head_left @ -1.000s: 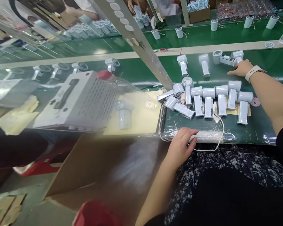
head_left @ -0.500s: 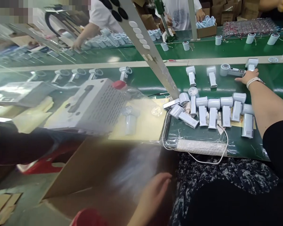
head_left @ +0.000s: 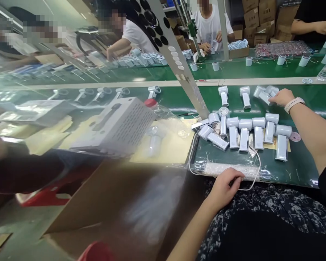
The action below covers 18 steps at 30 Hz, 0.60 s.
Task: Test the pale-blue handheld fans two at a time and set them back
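Handheld fans (head_left: 244, 134) in pale blue are lined up on a green conveyor surface (head_left: 301, 174), their small markings unreadable. Hands are held well apart: the right hand (head_left: 281, 97), with a white-strapped watch (head_left: 295, 105), is laid against a tilted fan (head_left: 264, 93) above the row, and the left hand (head_left: 225, 188) is rested on a bubble-wrapped roll (head_left: 232, 171). Whether either is gripping cannot be told.

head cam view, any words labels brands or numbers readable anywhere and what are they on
No words, brands or numbers can be read in this view.
The white box has rows of small dark marks, too blurred to read.
The brown cartons at the back show nothing legible.
The white handheld fans show no readable marking at this size.
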Each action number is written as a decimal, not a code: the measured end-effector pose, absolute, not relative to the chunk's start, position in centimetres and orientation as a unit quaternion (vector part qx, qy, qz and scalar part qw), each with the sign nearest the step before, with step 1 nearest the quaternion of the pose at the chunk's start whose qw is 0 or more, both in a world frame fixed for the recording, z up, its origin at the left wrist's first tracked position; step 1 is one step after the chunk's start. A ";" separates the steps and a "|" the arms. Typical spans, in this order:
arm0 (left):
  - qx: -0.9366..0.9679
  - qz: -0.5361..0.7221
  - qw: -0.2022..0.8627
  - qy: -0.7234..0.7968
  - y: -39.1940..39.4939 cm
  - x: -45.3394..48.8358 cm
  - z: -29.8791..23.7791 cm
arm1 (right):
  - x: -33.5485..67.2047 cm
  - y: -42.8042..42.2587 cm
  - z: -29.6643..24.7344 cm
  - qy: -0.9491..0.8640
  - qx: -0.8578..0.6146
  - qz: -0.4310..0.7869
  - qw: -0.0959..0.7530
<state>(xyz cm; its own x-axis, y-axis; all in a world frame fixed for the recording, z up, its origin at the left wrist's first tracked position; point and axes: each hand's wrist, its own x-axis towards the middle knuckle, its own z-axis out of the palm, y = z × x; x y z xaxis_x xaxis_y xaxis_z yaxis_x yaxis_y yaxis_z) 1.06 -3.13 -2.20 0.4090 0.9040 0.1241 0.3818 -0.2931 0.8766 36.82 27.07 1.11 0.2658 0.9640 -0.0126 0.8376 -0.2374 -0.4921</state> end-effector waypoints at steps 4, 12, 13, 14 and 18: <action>0.687 0.334 0.495 0.414 -1.4 3.0 -2.0 | 37.2 21.7 2.8 -0.544 -0.755 0.267 0.250; 0.371 0.431 0.783 0.251 2.9 9.1 -2.3 | 32.2 7.3 5.5 -0.668 -0.578 0.250 0.396; 0.317 0.476 0.786 0.234 3.1 9.6 -2.1 | 30.8 5.6 5.4 -0.699 -0.556 0.222 0.390; 0.273 0.519 0.777 0.227 3.1 9.9 -1.9 | 29.4 4.1 5.3 -0.727 -0.541 0.200 0.372; 0.216 0.605 0.714 0.278 2.5 8.2 -1.9 | 25.5 0.0 3.7 -0.797 -0.500 0.204 0.269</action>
